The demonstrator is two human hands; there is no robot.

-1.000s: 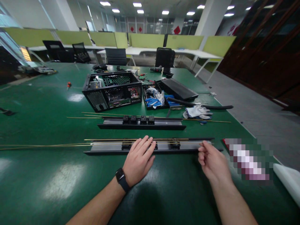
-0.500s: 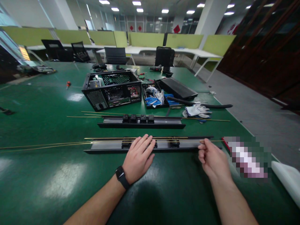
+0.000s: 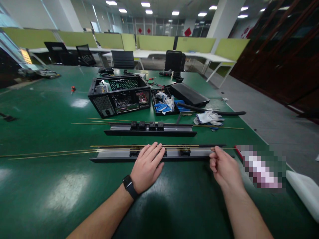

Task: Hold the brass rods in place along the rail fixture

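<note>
Left hand point(image 3: 147, 167) lies flat and open on the rail point(image 3: 112, 155); right hand point(image 3: 224, 167) pinches one of the rods point(image 3: 50, 153). They overhang far left: seating appears incomplete.

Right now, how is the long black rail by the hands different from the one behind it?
The near rail has the left hand flat on it and the right hand pinching a brass rod at its end; the far rail is untouched. The far rail's black blocks sit bunched together, while the near rail's are spread apart. Both are long, dark and lie flat on the green table.
</note>
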